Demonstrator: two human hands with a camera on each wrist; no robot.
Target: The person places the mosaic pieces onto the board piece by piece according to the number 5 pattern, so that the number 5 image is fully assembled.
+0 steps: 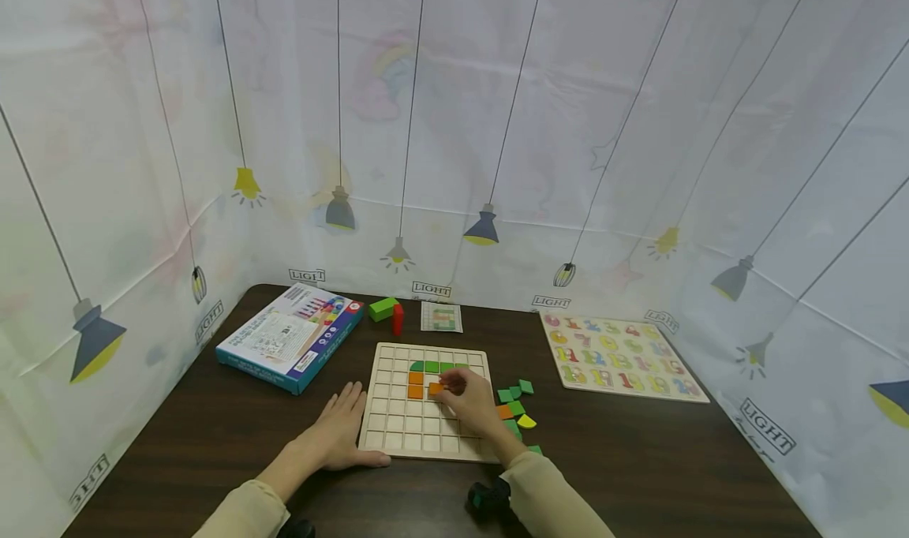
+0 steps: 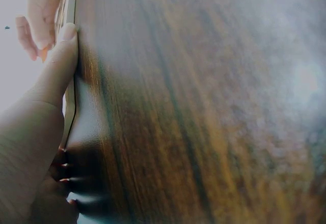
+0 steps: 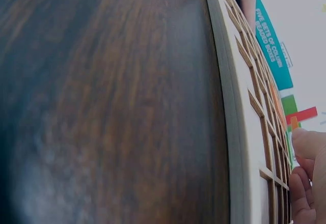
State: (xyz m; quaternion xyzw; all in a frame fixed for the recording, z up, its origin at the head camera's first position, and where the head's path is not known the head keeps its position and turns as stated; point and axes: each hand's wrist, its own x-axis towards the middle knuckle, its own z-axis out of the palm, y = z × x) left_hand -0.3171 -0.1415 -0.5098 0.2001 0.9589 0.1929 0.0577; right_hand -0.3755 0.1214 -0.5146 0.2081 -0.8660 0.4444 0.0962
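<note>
Our left hand (image 1: 346,426) lay flat on the dark table (image 1: 675,475), fingers straight and relaxed, its thumb side pressed against the near left edge of the wooden grid board (image 1: 398,431); we judged it was there to keep the board from sliding. In the left wrist view the thumb (image 2: 58,66) touched that edge directly.

Our right hand (image 1: 469,400) rested over the board's middle, fingers curled down and pinching an orange tile (image 1: 435,389) at their tips, held just above or in a cell; we could not tell whether it was seated. Just left of those fingertips sat two more orange tiles (image 1: 415,384), and just beyond them ran a row of green tiles (image 1: 432,367), so the pinched piece seemed to continue that block.

To the right of the right hand, near its wrist, lay loose tiles (image 1: 516,408), close enough to reach easily. Well beyond the left hand lay a blue box (image 1: 291,337); far to the right of the right hand lay a number puzzle (image 1: 621,356).
</note>
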